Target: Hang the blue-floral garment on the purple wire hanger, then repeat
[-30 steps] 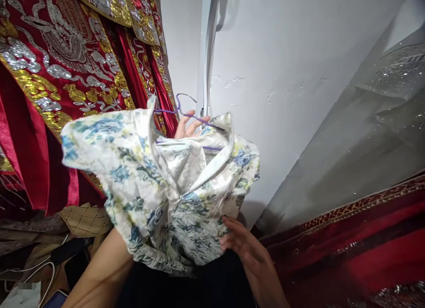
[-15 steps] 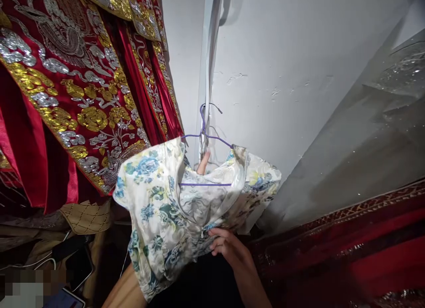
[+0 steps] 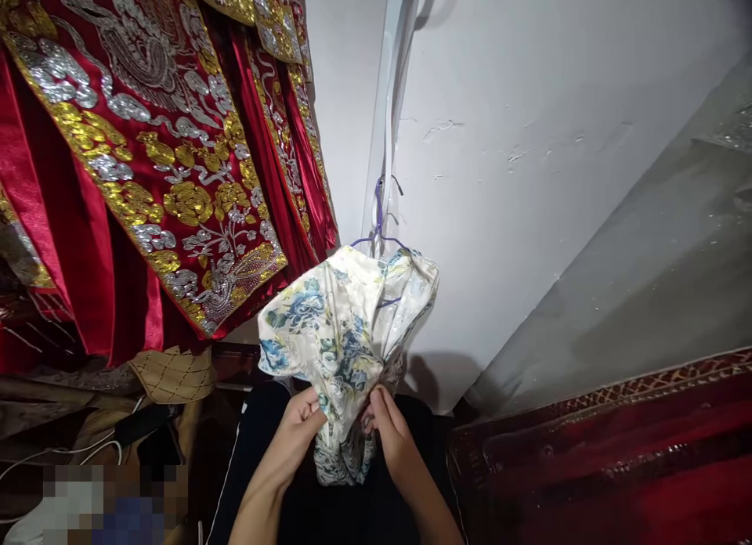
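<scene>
A white short-sleeved blouse [image 3: 346, 318] with blue and green flowers hangs on a purple wire hanger [image 3: 379, 216]. The hanger's hook is at a pale vertical strip on the wall. My left hand [image 3: 302, 420] pinches the blouse's left side, low down, with thumb and fingers closed. On the other side, my right hand [image 3: 388, 426] is closed on the front edge near the bottom of the neckline. Below the hands, the lower part of the blouse bunches and folds under. Part of the hanger shows through the neck opening.
Red costumes [image 3: 193, 208] with gold and silver sequins hang at left. A white wall [image 3: 505, 240] stands behind the blouse. Red patterned fabric [image 3: 616, 451] lies at lower right. A dark phone [image 3: 160, 451] and white cables are at lower left.
My left hand has come out from behind the blouse and now grips its left side. The blouse has turned and gathered narrower. My right hand has closed on the front edge.
</scene>
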`<state>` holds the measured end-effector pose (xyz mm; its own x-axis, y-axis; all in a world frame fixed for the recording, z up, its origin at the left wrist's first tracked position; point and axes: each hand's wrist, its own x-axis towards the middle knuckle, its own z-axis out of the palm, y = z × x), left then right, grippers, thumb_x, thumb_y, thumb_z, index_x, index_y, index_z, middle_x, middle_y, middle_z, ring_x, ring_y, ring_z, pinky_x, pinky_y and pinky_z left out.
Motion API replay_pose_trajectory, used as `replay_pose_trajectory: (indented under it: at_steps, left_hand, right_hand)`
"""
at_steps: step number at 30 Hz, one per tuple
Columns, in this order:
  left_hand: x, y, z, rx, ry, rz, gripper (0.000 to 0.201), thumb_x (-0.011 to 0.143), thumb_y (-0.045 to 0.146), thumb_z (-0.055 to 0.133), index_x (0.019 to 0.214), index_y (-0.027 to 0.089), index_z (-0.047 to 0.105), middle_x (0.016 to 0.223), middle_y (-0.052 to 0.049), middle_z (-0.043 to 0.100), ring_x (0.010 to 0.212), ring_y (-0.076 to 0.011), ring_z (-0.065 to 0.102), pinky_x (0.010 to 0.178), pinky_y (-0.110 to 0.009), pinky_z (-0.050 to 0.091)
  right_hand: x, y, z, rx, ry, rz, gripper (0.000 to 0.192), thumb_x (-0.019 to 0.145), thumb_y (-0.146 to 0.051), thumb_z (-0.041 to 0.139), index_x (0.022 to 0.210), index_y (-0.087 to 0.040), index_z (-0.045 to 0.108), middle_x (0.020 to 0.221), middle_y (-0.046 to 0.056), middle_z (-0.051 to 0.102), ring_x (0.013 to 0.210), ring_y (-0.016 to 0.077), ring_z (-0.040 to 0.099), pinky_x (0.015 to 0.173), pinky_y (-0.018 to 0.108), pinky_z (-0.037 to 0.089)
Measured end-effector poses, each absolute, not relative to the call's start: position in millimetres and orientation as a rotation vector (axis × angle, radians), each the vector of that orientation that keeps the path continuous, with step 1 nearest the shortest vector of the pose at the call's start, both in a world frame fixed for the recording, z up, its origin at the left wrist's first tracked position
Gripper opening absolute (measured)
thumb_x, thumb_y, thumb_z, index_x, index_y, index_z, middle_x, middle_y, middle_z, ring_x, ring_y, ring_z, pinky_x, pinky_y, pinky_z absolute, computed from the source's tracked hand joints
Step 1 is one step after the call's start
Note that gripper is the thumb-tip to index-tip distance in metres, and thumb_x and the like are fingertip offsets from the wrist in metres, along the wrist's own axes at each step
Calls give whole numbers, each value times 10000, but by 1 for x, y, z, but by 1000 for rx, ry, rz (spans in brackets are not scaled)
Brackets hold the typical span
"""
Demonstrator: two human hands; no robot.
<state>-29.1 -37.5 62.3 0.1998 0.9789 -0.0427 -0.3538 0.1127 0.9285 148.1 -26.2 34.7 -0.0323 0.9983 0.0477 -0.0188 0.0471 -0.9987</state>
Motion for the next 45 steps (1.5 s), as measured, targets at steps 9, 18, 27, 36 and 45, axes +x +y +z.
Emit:
replay_pose_trajectory:
  at_steps: [9, 18, 27, 36, 45]
  left_hand:
    - [-12, -54, 60, 503, 863, 1198, 519, 652, 295, 852, 1141, 152, 755, 878, -124, 788, 853, -320, 750, 844, -418, 572]
    - [-27, -45, 56, 456, 883, 1147, 572, 570, 241, 870, 1123, 139, 764, 918, -136, 797, 939, -351, 748, 901, -438, 564]
    - [-36, -47, 60, 454, 981, 1242, 560, 555, 262, 878, 1094, 155, 769, 930, -127, 797, 932, -350, 746, 847, -426, 583]
    - [-32, -36, 21, 455, 1118, 1438, 423, 682, 363, 816, 1048, 173, 721, 892, -81, 752, 885, -281, 718, 863, -398, 544]
    - [2, -44, -6, 1264, 1419, 1687, 322, 879, 363, 671, 1168, 223, 644, 1203, -88, 635, 1141, -255, 591, 1004, -358, 454]
  right_hand:
    - [148, -32, 61, -1056, -1425, 1203, 424, 977, -585, 491, 866, -194, 611, 747, 22, 563, 704, 174, 543, 655, 281, 436]
    - [143, -28, 63, -1028, -1274, 1295, 482, 942, -626, 529, 752, -187, 589, 625, 10, 537, 573, 142, 481, 552, 277, 354]
    - [132, -23, 62, -966, -1247, 1403, 442, 949, -624, 522, 841, -196, 544, 654, 1, 581, 556, 117, 475, 521, 248, 330]
    - [137, -33, 66, -1008, -1130, 1232, 434, 943, -491, 555, 634, -227, 405, 528, -47, 414, 507, 104, 353, 518, 260, 299]
    - [130, -40, 50, -1037, -1144, 1450, 434, 882, -543, 572, 631, -232, 403, 497, -65, 388, 452, 90, 320, 475, 260, 253]
